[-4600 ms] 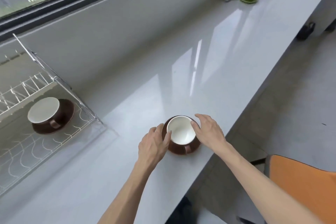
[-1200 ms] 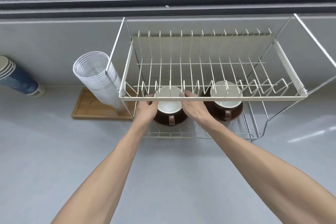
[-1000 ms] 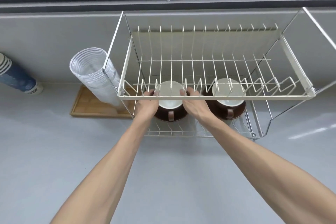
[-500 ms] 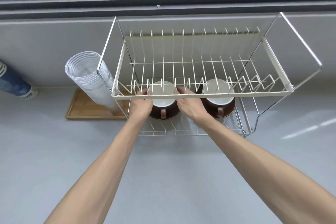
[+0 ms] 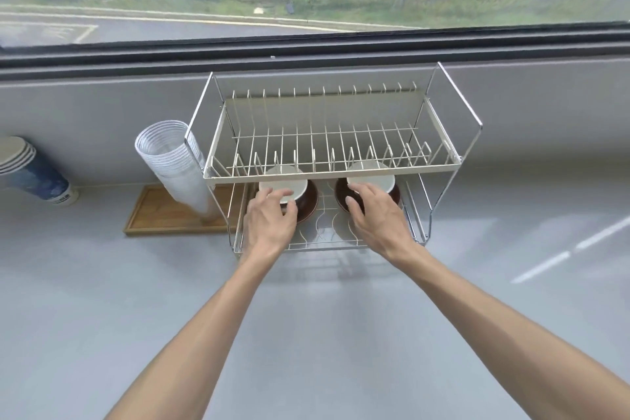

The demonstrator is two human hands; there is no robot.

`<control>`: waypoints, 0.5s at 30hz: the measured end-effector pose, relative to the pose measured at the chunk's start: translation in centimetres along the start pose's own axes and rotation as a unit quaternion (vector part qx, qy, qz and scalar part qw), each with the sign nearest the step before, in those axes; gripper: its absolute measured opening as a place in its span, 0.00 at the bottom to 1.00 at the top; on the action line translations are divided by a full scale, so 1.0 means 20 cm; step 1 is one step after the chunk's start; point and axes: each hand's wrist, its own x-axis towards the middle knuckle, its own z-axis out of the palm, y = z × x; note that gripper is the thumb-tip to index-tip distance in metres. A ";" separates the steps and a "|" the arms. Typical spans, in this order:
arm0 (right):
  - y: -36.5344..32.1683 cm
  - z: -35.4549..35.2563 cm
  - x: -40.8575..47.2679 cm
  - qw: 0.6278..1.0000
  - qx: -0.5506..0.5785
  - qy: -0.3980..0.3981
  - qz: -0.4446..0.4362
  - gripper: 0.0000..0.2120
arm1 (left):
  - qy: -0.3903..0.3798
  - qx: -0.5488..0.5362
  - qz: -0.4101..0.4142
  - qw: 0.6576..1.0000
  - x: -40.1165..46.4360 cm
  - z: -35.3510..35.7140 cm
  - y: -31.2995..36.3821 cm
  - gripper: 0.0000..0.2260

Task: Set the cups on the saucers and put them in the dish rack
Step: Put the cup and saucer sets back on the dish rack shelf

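A two-tier wire dish rack (image 5: 443, 165) stands against the wall. On its lower tier sit two brown cups with white insides, each on a brown saucer. My left hand (image 5: 269, 223) is in front of the left cup (image 5: 284, 185), fingers loosely curled and touching its front rim and hiding its handle; the left saucer (image 5: 309, 203) shows to the right. My right hand (image 5: 375, 216) is spread in front of the right cup (image 5: 371, 179), fingertips on its near side; the right saucer (image 5: 340, 193) shows at the left. Neither hand grips anything.
The rack's upper tier (image 5: 324, 176) overhangs the cups closely. A leaning stack of clear plastic cups (image 5: 170, 160) stands on a wooden tray (image 5: 160, 218) left of the rack. Blue paper cups (image 5: 37, 177) lie at the far left. The grey counter (image 5: 306, 334) stretches toward me.
Both hands have let go of the left cup and saucer and drawn back toward the rack's front. My right hand has shifted right, in front of the right cup. The view has tilted up.
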 end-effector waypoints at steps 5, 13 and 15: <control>0.12 -0.09 0.01 0.999 -0.002 0.015 0.029 0.19 | -0.009 0.026 0.045 0.999 -0.05 0.06 0.14 0.17; 0.28 -0.13 0.14 0.988 0.065 0.024 0.141 0.16 | -0.053 -0.048 -0.029 0.997 0.02 0.22 0.37 0.18; 0.30 -0.13 0.18 0.982 0.100 0.017 0.157 0.16 | -0.071 -0.071 -0.073 0.992 0.07 0.28 0.40 0.18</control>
